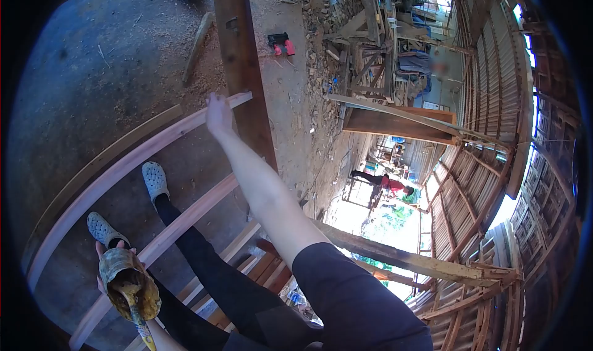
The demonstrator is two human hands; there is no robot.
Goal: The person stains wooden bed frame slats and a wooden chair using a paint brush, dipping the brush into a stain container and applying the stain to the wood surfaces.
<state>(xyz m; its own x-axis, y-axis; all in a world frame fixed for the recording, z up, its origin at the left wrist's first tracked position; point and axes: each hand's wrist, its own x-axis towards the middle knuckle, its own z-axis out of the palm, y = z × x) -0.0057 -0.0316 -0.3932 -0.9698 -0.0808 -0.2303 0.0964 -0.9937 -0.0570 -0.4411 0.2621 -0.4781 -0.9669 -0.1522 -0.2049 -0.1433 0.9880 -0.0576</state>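
My left hand (218,114) is at the far end of a long pale wooden slat (145,142), its fingers closed over the slat close to a dark wooden beam (238,54). My right hand (100,252) grips a stained, paint-crusted can (121,272), tilted so that its mouth faces me. A brush (141,326) with a yellow handle stands in the can, its bristle end inside and hidden. Under the can runs a second pale slat (185,214), roughly parallel to the first. Part of my right hand is behind the can.
A black and red power tool (281,43) lies on the floor beyond the beam. A loose wooden strip (111,150) lies along the first slat. My feet, in light clogs (154,179), stand between the slats. Wood scraps (355,48) are piled farther off. A person (389,183) is in the background.
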